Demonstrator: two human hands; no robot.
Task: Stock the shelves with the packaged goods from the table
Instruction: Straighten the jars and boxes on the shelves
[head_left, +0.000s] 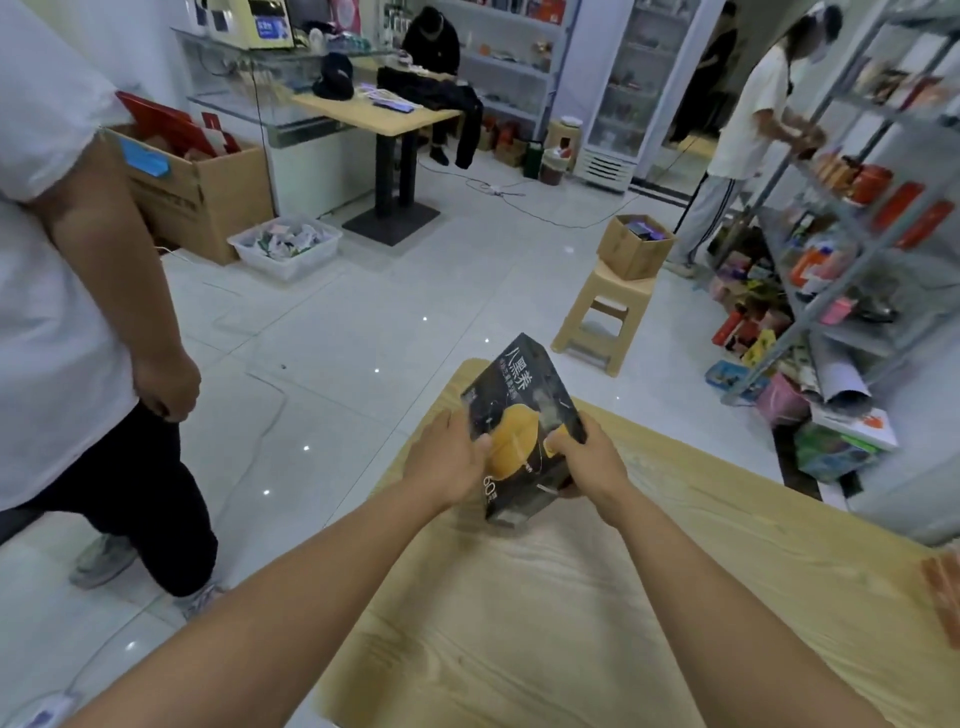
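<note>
Okay, nearest first: wooden table (519, 623) under my arms, with one reddish pack (943, 597) at its right edge, cut off by the frame, so I can't tell what it is. No other goods show on the part of the table in view.

Further out, over the far end of the table, both hands grasp a black box (519, 415) with a yellow disc on its face. The left hand (447, 457) clamps its left edge with the thumb on the front, and the right hand (587, 457) wraps its lower right side. The box is tilted, top leaning away from me. Its bottom end is blurred, so I can't tell if it touches the wood.

Beyond that is a plastic stool (602, 306) with an open cardboard box (634, 244) on top, well apart from the table. The shelves (857, 234) stand at far right, already carrying many packs, with more goods heaped on the floor below them. A person in white (748, 130) is busy at them. A bystander (78, 260) stands at left.

My read: pickup stage only. This box is in hand but not shelved, so the carry across to the shelves and the placing are left, then probably the reddish pack.
</note>
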